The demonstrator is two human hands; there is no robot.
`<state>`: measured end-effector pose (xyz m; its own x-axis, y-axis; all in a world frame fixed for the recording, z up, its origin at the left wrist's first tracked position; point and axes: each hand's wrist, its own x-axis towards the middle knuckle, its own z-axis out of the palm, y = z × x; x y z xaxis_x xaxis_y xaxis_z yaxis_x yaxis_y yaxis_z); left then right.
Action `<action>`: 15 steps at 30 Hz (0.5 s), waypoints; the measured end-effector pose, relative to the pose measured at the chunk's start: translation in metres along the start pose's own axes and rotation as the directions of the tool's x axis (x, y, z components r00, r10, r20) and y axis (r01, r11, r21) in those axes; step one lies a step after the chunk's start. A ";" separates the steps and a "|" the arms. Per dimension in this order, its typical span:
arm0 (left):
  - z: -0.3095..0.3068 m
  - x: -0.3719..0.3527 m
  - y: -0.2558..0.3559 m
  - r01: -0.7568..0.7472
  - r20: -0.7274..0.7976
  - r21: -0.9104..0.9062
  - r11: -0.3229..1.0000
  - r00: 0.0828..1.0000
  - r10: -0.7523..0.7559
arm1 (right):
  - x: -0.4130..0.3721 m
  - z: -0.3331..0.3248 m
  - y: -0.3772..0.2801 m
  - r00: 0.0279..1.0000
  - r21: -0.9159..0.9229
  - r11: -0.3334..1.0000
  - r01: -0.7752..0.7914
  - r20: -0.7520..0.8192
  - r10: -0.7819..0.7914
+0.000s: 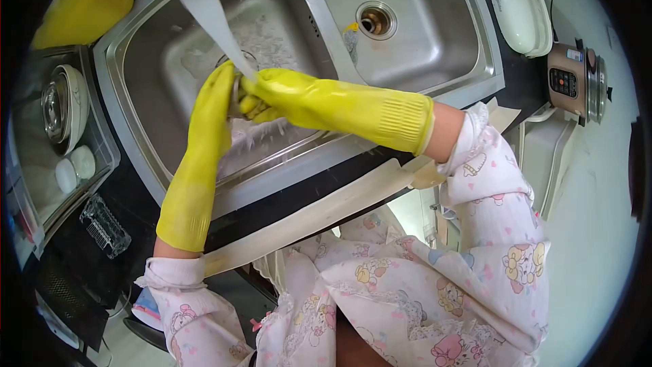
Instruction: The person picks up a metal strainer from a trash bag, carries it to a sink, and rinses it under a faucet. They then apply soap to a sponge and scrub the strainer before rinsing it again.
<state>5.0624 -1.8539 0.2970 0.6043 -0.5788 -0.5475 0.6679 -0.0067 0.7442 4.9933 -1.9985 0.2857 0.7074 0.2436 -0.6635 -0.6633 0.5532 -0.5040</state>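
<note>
Pajama cloth (407, 285) with cartoon pictures was closest. Yellow gloves (370, 112) covered the left hand (216, 95) and right hand (266, 92). Fingers of both hands gripped a small grey thing (236, 100) between them, near the falling water (214, 17), over the big sink bowl (156, 102). Its left wall stood apart, leaving some room. The front edge (285, 171) ran under both arms.

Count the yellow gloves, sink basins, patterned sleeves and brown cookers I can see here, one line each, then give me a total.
Yellow gloves: 2
Sink basins: 2
Patterned sleeves: 2
Brown cooker: 1
Total: 7
</note>
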 end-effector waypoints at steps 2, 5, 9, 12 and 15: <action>-0.014 0.012 -0.010 0.079 -0.047 -0.175 0.981 0.995 -0.089 | 0.004 0.000 0.001 0.992 -0.015 0.999 0.029 0.123 -0.027; -0.023 0.026 -0.018 0.184 -0.098 -0.393 0.901 0.966 -0.240 | 0.015 -0.004 0.000 0.986 -0.189 0.978 0.086 0.155 -0.057; -0.003 0.019 -0.012 0.474 -0.170 -0.301 0.828 0.827 -0.535 | -0.008 -0.007 -0.012 0.997 -0.345 0.936 -0.065 -0.056 0.049; 0.008 0.010 -0.006 0.488 -0.156 -0.214 0.846 0.838 -0.523 | -0.002 -0.019 -0.013 0.989 -0.407 0.906 -0.119 -0.130 0.072; 0.002 0.010 -0.013 0.438 -0.115 -0.112 0.892 0.886 -0.450 | 0.003 -0.018 -0.012 0.973 -0.372 0.913 -0.170 -0.208 0.096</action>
<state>5.0587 -1.8607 0.2824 0.2851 -0.4155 -0.8638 0.9091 -0.1683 0.3811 4.9987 -2.0187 0.2793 0.5741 0.1246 -0.8093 -0.8161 0.1673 -0.5531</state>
